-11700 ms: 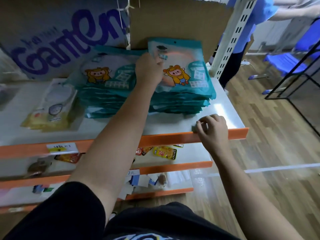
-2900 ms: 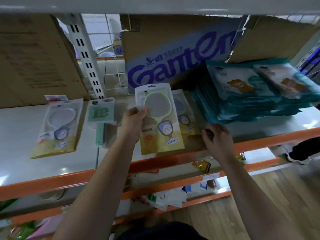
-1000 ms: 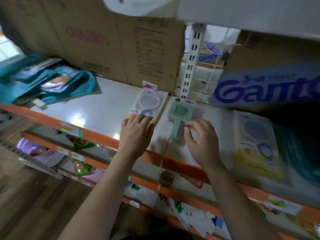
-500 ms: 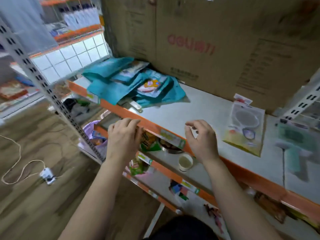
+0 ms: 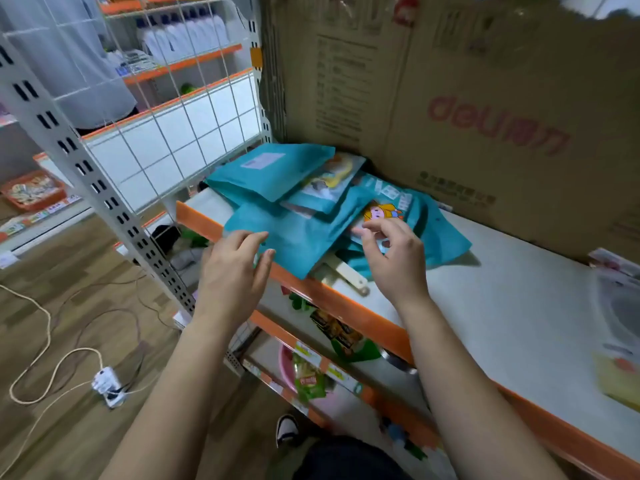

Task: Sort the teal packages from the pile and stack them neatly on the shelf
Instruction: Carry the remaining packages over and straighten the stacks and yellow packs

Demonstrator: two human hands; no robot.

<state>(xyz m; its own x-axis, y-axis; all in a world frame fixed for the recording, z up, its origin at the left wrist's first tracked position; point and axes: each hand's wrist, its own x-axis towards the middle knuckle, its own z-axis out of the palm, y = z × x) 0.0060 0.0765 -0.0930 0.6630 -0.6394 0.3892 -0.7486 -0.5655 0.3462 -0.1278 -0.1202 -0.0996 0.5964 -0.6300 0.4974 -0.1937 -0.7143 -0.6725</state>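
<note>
The left grip is hovering released, fingers straight, at the near edge of the front teal package; whether it is touching is unclear. The right grip is hanging released, fingers loosely curled, grasping nothing. The pile of teal packages is lying jumbled on the shelf, just beyond both grips. A cardboard box is standing behind the pile.

glossy plastic teal packages, matt cardboard box, smooth wht shelf

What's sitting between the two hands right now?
Head view: between left hand and right hand, a teal package corner overhangs the orange shelf edge beside a cream handle.
</note>
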